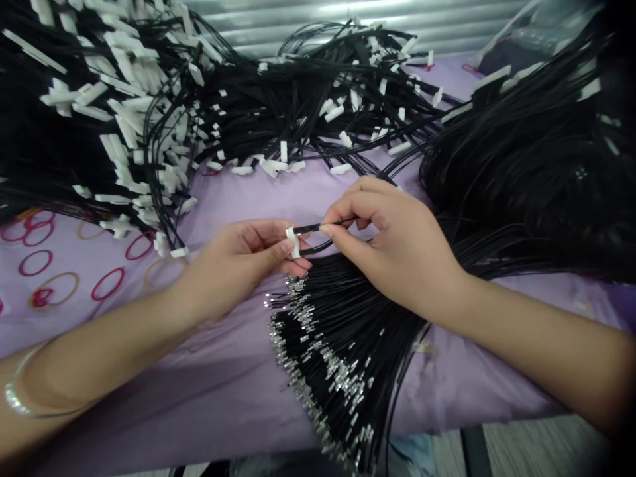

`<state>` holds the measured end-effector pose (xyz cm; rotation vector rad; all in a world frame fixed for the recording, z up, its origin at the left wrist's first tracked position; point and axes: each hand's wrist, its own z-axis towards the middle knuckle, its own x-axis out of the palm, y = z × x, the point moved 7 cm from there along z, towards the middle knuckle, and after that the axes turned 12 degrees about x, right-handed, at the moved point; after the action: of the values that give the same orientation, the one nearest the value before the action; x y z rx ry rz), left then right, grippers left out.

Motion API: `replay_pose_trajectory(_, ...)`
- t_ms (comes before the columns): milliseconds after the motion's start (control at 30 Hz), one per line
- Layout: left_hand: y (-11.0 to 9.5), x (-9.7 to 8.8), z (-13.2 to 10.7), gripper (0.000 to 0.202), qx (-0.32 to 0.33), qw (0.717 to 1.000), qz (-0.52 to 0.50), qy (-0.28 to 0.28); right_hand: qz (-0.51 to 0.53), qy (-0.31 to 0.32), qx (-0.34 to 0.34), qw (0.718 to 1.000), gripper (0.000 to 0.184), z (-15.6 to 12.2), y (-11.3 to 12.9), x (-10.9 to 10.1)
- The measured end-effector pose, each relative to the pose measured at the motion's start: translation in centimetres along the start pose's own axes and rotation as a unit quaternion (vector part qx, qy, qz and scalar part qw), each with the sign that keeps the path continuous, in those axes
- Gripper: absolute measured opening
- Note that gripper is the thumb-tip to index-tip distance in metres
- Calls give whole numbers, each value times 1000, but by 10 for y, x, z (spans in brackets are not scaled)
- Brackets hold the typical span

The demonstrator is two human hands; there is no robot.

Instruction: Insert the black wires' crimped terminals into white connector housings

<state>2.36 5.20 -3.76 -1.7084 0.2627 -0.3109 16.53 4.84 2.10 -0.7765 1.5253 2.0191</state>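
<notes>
Between the thumb and fingers of my left hand (258, 250) is a white plastic connector (293, 242), with black wires running out of its right side. My right hand (392, 242) pinches one of these black wires (342, 222) between thumb and forefinger, a short way right of the connector. Below both hands a thick fanned bundle of black wires (342, 298) lies on the purple cloth, its silvery metal terminals (342, 374) pointing left and down. The far ends of the held wires are hidden behind my right hand.
Black wires with white connectors (134, 126) are heaped at the left. Another such pile (318, 99) lies along the back, and a dark wire bundle (517, 159) at the right. Red and yellow rubber bands (108, 283) are scattered on the purple cloth (209, 377). A clear plastic bag (541, 33) sits back right.
</notes>
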Motion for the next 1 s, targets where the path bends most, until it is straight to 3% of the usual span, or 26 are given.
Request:
replay_pose_trajectory(267, 2, -1, -2, 18, -20, 1000, -17, 15, 16, -26, -18, 999, 6, -2, 4, 2)
replay_pose_trajectory(1000, 1, 1, 1, 19, 2, 999, -3, 46, 16, -2, 14, 1000, 8, -3, 4, 12)
